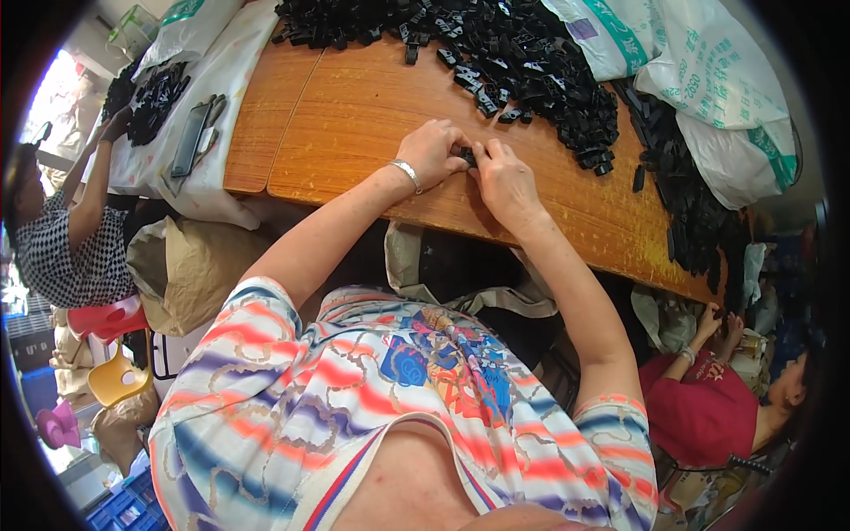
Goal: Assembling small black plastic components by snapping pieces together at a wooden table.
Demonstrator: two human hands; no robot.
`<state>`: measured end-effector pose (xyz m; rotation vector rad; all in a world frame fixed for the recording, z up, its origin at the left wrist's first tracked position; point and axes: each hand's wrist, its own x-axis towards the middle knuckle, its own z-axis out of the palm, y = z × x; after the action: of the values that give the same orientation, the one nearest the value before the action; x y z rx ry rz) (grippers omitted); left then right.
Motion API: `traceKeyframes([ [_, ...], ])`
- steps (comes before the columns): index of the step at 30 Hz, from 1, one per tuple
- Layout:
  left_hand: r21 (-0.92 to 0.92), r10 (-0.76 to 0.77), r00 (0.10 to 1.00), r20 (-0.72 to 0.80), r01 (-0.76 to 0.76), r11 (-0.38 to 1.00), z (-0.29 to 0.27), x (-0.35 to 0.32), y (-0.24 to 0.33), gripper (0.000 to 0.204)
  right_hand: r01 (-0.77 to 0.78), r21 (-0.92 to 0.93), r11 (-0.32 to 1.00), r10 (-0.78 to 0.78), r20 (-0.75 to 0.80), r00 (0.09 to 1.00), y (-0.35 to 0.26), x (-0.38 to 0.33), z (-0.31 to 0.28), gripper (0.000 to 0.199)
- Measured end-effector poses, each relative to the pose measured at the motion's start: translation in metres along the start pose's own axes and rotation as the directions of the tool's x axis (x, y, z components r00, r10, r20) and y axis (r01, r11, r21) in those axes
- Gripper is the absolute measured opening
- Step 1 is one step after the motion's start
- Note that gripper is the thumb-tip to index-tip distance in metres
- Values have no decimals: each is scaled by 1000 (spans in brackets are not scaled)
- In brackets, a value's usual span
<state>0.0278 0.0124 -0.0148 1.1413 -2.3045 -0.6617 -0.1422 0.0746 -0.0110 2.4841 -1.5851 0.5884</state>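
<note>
Just above the near edge of the wooden table (pixel 354 142), my two hands meet over a small black plastic part (pixel 467 157). My left hand (pixel 431 152), with a silver bracelet at its wrist, pinches the part from the left. From the right, my right hand (pixel 506 181) has its thumb and fingers closed on the same part. Most of it is hidden by the fingertips, so its exact shape does not show. Beyond my hands a large heap of similar small black plastic parts (pixel 549 88) covers the far side and right of the table.
White sacks with green print (pixel 726 80) lie at the far right beside longer black parts (pixel 668 177). One co-worker (pixel 71 221) sits at the left by a white-covered table; another, in a red shirt (pixel 699 407), works at right. An open sack (pixel 190 265) stands lower left.
</note>
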Motion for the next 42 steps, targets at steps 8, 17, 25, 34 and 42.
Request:
traceKeyframes([
  [8, -229, 110, 891, 441, -7, 973, -24, 25, -17, 28, -112, 76, 991, 110, 32, 993, -9, -27, -14, 31],
  [17, 174, 22, 994, -104, -4, 985, 12, 69, 9, 30, -87, 318, 944, 62, 87, 994, -59, -119, -40, 35],
  [25, 202, 47, 966, -254, 5, 979, 17, 58, -6, 15, -156, 341, 927, 184, -49, 982, 3, -56, -45, 4],
  [34, -87, 77, 992, -101, -86, 993, 6, 12, 8, 10, -410, 56, 910, 413, -57, 909, 94, 46, 5, 21],
  [42, -117, 134, 987, -88, -144, 983, 5, -12, 7, 19, -554, 4, 833, 541, 204, 816, 92, 52, -8, 26],
])
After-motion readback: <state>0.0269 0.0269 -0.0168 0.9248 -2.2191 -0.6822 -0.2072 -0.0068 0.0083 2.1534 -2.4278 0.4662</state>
